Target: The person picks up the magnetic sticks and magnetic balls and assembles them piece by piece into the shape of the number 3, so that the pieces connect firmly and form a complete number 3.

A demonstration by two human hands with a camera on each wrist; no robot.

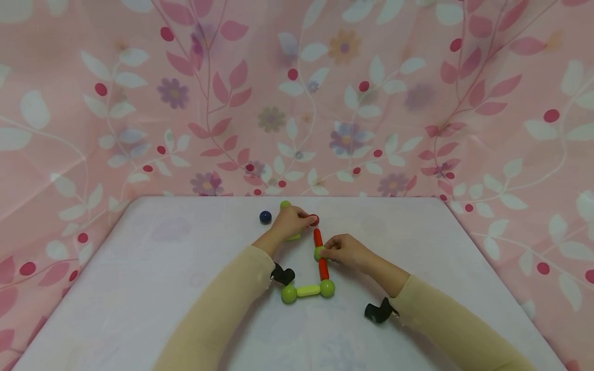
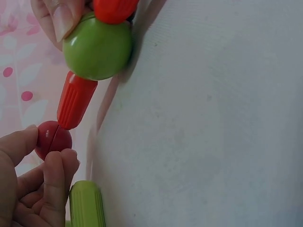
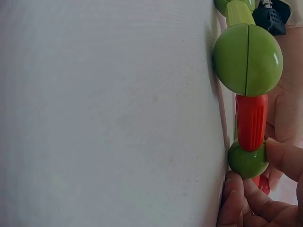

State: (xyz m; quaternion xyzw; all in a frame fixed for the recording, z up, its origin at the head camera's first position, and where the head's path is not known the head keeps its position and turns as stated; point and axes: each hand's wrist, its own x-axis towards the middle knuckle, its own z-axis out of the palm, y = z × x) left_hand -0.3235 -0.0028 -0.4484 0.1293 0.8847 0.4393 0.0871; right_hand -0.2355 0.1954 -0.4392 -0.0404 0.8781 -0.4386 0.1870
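My left hand (image 1: 291,222) pinches a red ball (image 2: 53,139) between thumb and fingertips, right at the end of a red rod (image 2: 75,101). That rod sticks out from a green ball (image 3: 248,160), which my right hand (image 1: 347,251) grips between thumb and fingers. A second red rod (image 3: 252,122) runs from this ball to a larger-looking green ball (image 1: 327,288) nearer the front. From there a light green rod (image 1: 308,291) leads left to another green ball (image 1: 289,294). Partly hidden by my left hand lies a further green rod (image 2: 86,203).
A dark blue ball (image 1: 265,217) sits on the white table (image 1: 176,288) left of my left hand. Behind that hand another green ball (image 1: 285,205) shows. Black wrist cameras (image 1: 379,311) hang near both sleeves. A pink floral cloth (image 1: 297,103) rises behind the table.
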